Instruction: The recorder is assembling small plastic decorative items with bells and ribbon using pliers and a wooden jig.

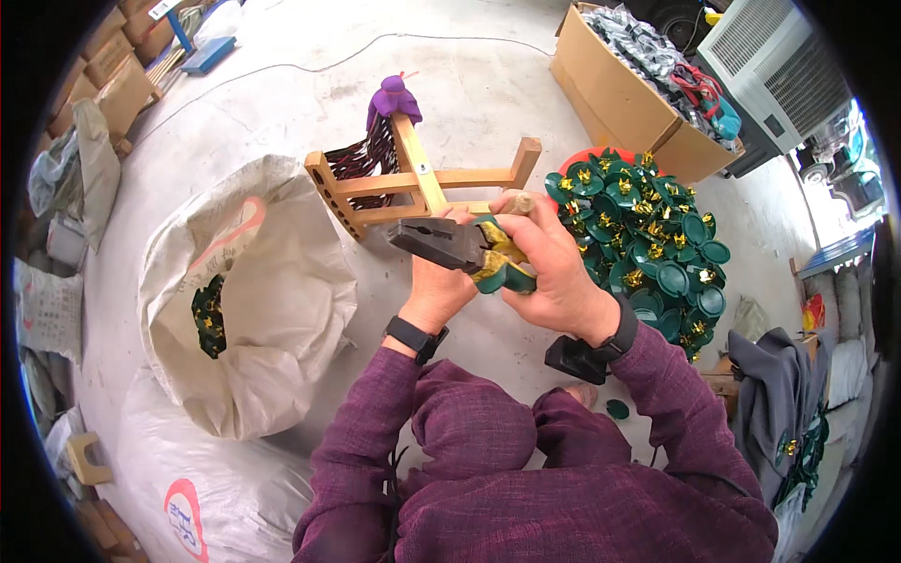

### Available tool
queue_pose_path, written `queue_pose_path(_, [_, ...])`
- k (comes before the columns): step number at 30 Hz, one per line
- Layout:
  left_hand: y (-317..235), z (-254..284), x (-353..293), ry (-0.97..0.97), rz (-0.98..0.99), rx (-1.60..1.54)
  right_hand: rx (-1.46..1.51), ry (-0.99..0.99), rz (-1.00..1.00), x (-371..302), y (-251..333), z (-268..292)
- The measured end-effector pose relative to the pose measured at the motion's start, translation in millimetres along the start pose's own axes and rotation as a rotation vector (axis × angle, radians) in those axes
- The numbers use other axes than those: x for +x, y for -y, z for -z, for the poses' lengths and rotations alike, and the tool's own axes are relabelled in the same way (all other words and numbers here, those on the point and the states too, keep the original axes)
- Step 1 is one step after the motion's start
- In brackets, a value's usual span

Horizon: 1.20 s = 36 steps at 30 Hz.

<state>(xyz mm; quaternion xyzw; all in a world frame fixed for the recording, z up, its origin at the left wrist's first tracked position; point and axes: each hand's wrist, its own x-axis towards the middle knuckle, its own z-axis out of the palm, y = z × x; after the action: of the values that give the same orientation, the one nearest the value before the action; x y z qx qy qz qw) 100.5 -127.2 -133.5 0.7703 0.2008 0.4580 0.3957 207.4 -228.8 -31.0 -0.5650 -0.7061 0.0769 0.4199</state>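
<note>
My right hand (558, 272) is closed around the green and yellow handles of a pair of pliers (450, 246). Their dark jaws point left and look shut. Behind them is my left hand (439, 289), its fingers curled and mostly hidden; what they grip cannot be seen. Just beyond both hands stands a wooden frame (427, 178) with a row of holes in its left bar. Dark strands (371, 159) hang across it, and a purple cloth bundle (394, 101) is tied on its far end. By my right fingers shows a round wooden end (522, 204).
To the right, green discs with gold pieces (657, 249) heap over a red container (587, 158). An open white sack (253, 366) stands at left, above a full sack (225, 488). Farther back are a cardboard box (619, 98) and a grey cooler unit (779, 80).
</note>
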Motion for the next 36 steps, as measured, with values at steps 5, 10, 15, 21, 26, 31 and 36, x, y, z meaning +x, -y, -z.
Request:
queue_pose_path(5, [62.7, -23.3, -29.6, 0.189, 0.137, 0.054, -0.065, 0.084, 0.025, 9.5, 16.6, 16.8])
queue_pose_path(10, [32.1, -11.0, -10.6, -0.030, -0.121, 0.169, -0.544, -0.269, 0.219, 23.9, 53.1, 91.4])
queue_pose_path(15, [26.3, -15.9, -4.1, 0.016, -0.112, 0.270, -0.729, 0.200, -0.130, 7.3, 31.8, 68.5])
queue_pose_path(21, [29.6, -7.3, -18.3, 0.006, -0.013, 0.071, -0.167, 0.051, 0.053, 16.8, 30.8, 44.4])
queue_pose_path(26, [40.1, -8.5, -26.7, 0.040, -0.164, 0.164, 0.014, 0.110, 0.005, 4.3, 22.7, -3.8])
queue_pose_path(31, [22.0, 106.7, -17.1, -0.290, -0.270, 0.534, -0.041, -0.265, -0.055, -7.8, 36.6, 53.6])
queue_pose_path(36, [2.8, 197.5, -17.2, -0.190, -0.079, 1.389, -0.124, -0.491, -0.218, -58.9, 21.9, 134.4])
